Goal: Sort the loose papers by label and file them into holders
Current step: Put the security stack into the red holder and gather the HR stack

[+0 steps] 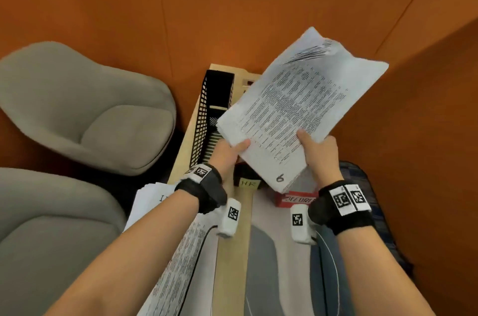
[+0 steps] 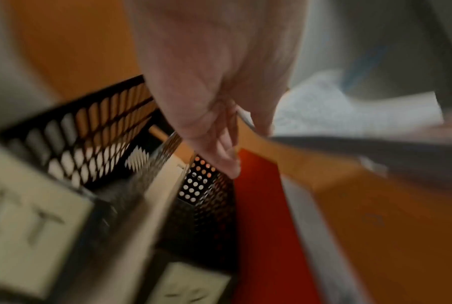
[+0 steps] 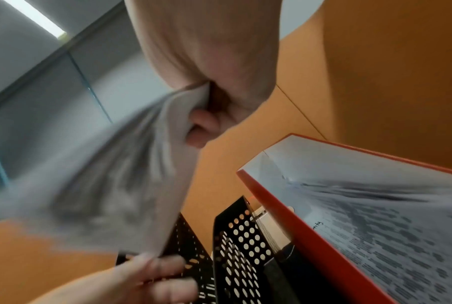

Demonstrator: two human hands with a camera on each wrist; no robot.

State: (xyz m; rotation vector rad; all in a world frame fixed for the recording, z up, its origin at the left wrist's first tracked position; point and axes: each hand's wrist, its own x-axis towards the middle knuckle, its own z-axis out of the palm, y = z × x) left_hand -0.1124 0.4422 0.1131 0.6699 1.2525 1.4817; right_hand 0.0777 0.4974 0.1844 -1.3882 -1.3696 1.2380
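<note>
Papers (image 1: pixel 297 109) — a thin printed stack, corners curling — pinched by left hand (image 1: pixel 227 155) and right hand (image 1: pixel 320 155) above perforated black holders (image 1: pixel 207 114).

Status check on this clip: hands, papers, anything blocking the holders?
Both hands, left and right, grip the paper stack, held in the air. Black holders and red holder sit below. Nothing visibly blocks them.

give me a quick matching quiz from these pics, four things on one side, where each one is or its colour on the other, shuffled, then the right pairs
Column 1
1. paper stack
2. red holder
3. HR label
4. grey chair

Column 2
A. on the front of a black holder
B. held in both hands
C. left of the desk
D. below the right hand's wrist, with papers inside

Pairs: 1-B, 2-D, 3-A, 4-C
</note>
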